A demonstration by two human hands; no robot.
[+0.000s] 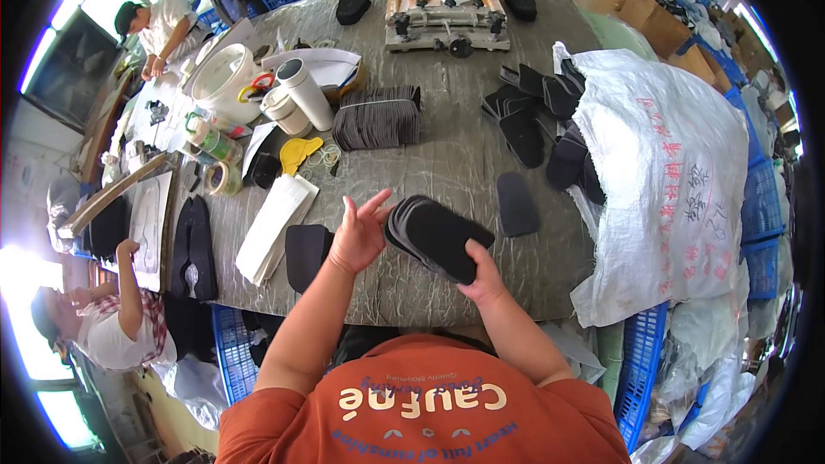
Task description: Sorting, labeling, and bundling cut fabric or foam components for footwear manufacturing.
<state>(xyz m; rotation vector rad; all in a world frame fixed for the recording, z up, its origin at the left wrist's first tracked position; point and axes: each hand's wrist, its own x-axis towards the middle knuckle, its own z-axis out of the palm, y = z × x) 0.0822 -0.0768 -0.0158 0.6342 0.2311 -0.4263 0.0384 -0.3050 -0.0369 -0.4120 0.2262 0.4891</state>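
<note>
Workroom, bright windows on the left, bags and cartons piled on the right; big table (464, 159) with a wrinkled grey-green cover fills the middle. Co-workers: one at the far edge, hands at a clamp frame (447, 21), two off the left side. White woven sack (679, 163) with red marking lies over the right edge, dark loose pads (520, 133) heaped at its left side, partly covered by it. Blue crates (760, 198) stand beyond the right edge, clear plastic around them. White bucket (202, 90) toward far left corner, contents can't be made out; white flask (302, 90), dark top, tilted beside it. Banded dark bundle (378, 119) left of table centre; white folded sheets (275, 228) toward near left corner. Pad stack (443, 236), black, slightly fanned, held up over the middle of the near edge; long axis diagonal, rounded end toward far left corner, squarer end toward near right corner. Right hand (484, 275) clamped on the squarer end, thumb on top. Left hand (359, 236) open, fingers apart, just beside the rounded end; contact can't tell.
</note>
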